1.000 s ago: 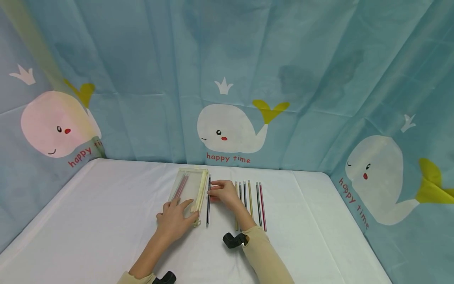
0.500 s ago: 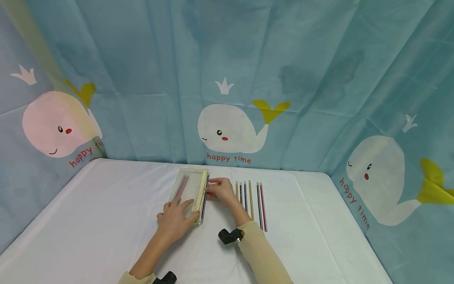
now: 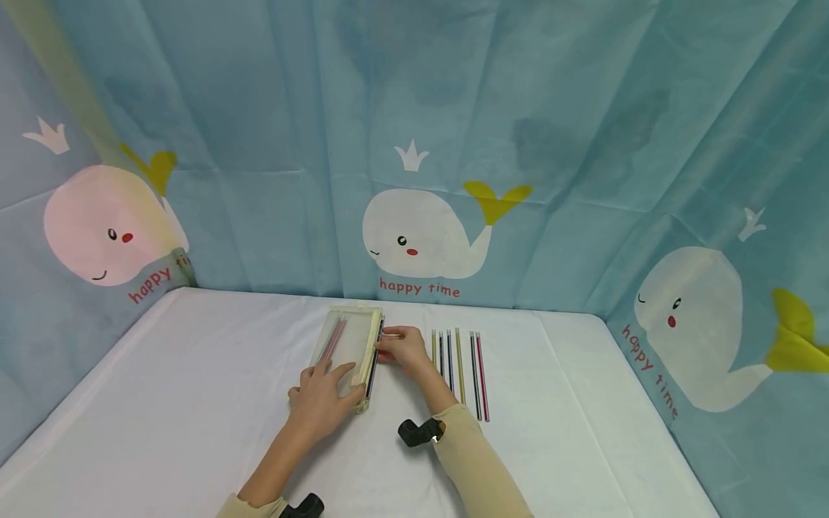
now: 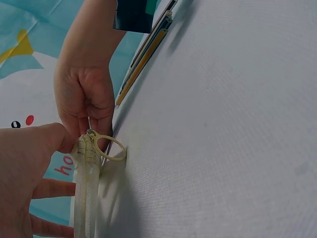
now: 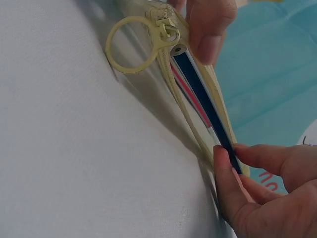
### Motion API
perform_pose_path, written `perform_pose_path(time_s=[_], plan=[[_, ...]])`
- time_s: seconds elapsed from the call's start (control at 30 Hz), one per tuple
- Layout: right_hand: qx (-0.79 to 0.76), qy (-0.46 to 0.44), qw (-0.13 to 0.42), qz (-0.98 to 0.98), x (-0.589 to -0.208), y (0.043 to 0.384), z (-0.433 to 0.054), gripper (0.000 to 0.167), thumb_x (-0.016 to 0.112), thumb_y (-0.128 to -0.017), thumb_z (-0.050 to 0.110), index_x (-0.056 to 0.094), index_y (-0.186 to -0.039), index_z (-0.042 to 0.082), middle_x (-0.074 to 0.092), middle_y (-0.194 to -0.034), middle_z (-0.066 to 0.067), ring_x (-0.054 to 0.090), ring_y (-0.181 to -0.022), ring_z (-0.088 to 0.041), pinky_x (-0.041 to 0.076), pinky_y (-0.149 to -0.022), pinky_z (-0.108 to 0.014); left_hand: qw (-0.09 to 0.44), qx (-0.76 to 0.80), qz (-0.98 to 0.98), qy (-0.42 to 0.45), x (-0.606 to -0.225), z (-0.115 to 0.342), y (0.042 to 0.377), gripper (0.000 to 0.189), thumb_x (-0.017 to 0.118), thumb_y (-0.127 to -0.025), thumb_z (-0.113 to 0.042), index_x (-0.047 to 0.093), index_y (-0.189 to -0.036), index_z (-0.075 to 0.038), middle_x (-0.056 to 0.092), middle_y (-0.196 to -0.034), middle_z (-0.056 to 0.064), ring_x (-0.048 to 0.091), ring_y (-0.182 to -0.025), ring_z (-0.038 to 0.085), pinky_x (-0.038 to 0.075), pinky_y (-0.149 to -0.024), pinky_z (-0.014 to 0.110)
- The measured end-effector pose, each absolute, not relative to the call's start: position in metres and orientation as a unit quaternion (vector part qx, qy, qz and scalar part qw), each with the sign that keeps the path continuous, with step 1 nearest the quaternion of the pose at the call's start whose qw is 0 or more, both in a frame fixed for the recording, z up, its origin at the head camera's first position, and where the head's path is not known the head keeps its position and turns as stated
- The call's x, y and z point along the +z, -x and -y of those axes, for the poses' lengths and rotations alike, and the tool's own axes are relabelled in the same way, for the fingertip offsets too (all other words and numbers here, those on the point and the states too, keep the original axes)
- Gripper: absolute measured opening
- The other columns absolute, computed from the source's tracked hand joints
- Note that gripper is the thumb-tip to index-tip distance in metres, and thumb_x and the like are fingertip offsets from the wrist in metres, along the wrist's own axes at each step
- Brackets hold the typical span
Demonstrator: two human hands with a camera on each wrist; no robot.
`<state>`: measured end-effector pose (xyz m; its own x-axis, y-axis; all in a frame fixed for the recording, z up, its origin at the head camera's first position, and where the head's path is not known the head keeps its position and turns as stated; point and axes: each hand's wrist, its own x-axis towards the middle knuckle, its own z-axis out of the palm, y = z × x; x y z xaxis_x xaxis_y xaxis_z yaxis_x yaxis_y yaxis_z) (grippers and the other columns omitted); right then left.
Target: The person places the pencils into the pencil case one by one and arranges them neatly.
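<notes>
A clear pencil pouch (image 3: 350,338) with a cream zipper edge lies on the white table, a few pink pencils (image 3: 333,338) inside. My left hand (image 3: 320,404) rests on the pouch with fingers spread, its thumb against the upper lip of the unzipped side. My right hand (image 3: 404,347) pinches a dark blue pencil (image 5: 200,89) between thumb and fingers. That pencil lies along the unzipped mouth, between its two lips, beside a pink pencil (image 5: 190,96). A round zipper pull (image 4: 124,154) hangs at the pouch's near end.
Several loose pencils (image 3: 459,360) in gold, dark and red lie roughly side by side to the right of my right hand, partly behind its forearm. A blue curtain with printed whales (image 3: 424,234) stands behind the table's far edge.
My right hand has carried the dark blue pencil left from the table beside the pouch to its unzipped edge. In the last half second little has moved. My left hand stays on the pouch.
</notes>
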<state>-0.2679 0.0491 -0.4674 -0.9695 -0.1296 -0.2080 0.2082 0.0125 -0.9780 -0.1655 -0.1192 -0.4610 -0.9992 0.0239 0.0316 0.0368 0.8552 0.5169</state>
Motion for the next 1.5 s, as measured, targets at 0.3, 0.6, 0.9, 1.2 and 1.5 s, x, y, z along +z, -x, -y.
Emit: perform_pose_path(time_s=[0.3,0.6,0.9,1.2,1.5], plan=[[-0.709,-0.026,0.12,-0.694,-0.47,0.269,-0.048,0.045,0.072,-0.094,-0.006,0.06,-0.138,-0.014,0.071,-0.119,-0.028,0.07,-0.067,-0.008,0.064,-0.077,-0.033,0.016,-0.269,0.963,0.015,-0.461,0.12,0.165,0.053,0.062,-0.1,-0.042,0.066,-0.143,-0.011,0.048,-0.152,0.034,0.041,-0.138,0.061,0.039,-0.09,0.08],[-0.718,-0.03,0.122,-0.685,-0.474,0.271,-0.048,0.046,0.071,-0.095,-0.007,0.059,-0.138,-0.014,0.069,-0.122,-0.029,0.071,-0.069,-0.009,0.064,-0.077,-0.032,0.016,-0.274,0.962,0.017,-0.46,0.12,0.165,0.053,0.062,-0.1,-0.042,0.066,-0.143,-0.01,0.048,-0.152,0.035,0.041,-0.138,0.061,0.039,-0.09,0.08],[-0.715,-0.017,0.119,-0.689,-0.473,0.271,-0.042,0.043,0.069,-0.095,-0.007,0.061,-0.137,-0.014,0.071,-0.123,-0.03,0.075,-0.075,-0.013,0.064,-0.078,-0.035,0.018,-0.273,0.962,0.02,-0.461,0.121,0.164,0.054,0.064,-0.1,-0.043,0.066,-0.143,-0.011,0.048,-0.153,0.034,0.041,-0.138,0.061,0.039,-0.09,0.08],[-0.722,-0.024,0.115,-0.682,-0.475,0.274,-0.036,0.043,0.07,-0.094,-0.005,0.06,-0.134,-0.015,0.073,-0.118,-0.03,0.075,-0.07,-0.014,0.064,-0.076,-0.034,0.025,-0.272,0.961,0.027,-0.462,0.121,0.164,0.052,0.063,-0.101,-0.044,0.068,-0.141,-0.011,0.049,-0.152,0.034,0.043,-0.137,0.061,0.04,-0.087,0.08],[-0.717,-0.017,0.112,-0.687,-0.476,0.275,-0.027,0.041,0.068,-0.093,-0.008,0.061,-0.133,-0.015,0.074,-0.112,-0.028,0.074,-0.072,-0.016,0.064,-0.076,-0.035,0.022,-0.278,0.96,0.024,-0.462,0.121,0.165,0.052,0.063,-0.1,-0.042,0.067,-0.142,-0.011,0.048,-0.152,0.035,0.041,-0.138,0.062,0.038,-0.089,0.082]])
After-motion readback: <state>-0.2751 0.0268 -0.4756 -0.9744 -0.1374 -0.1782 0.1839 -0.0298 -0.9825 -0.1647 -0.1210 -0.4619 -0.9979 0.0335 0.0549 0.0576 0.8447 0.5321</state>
